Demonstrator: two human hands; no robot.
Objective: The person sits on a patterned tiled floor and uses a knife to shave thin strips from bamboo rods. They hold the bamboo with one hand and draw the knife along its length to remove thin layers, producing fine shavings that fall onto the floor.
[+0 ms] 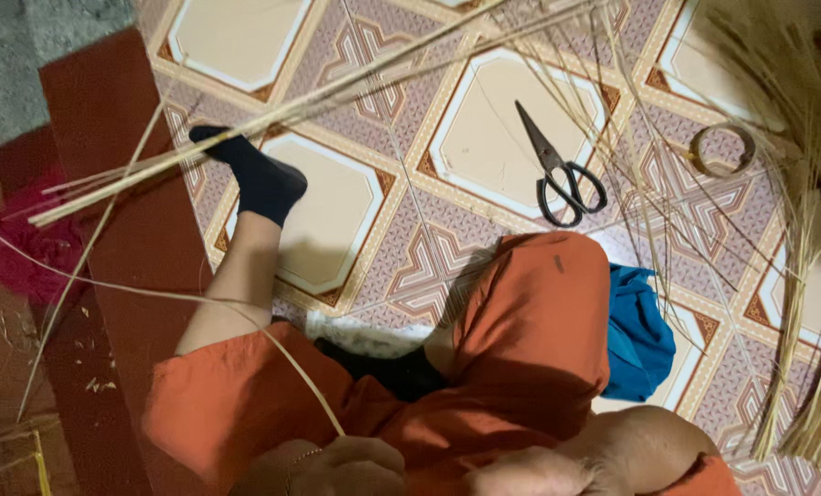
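The thin strip [199,303] that runs in a long curve from the far left across the bare shin and down to the bottom edge looks easy to kink or snap if it is pulled hard against the leg, and its loose far end could catch on the bundle of long stiff canes [272,115] lying slantwise over the black-socked foot [259,179]; a tug there might drag those canes across the tiled floor [502,138]; the left hand [351,467], low in the frame over the orange trousers [484,367], is curled nearly closed with the strip's near end coming out of the top of its fist, so it appears to pinch that strip, though the fingertips themselves are hidden; the right hand [530,473], just beside it, is cut by the bottom edge and blurred, and whether it is closed on anything cannot be told; further right, the black scissors [557,170] lie with blades closed among loose fibres near the raised knee, where a shifting leg could knock them; a blue cloth [640,335] sits against the knee, a roll of tape [723,150] lies beyond, and a thick sheaf of pale fibres [810,276] fans down the right edge, apt to tangle with strays.
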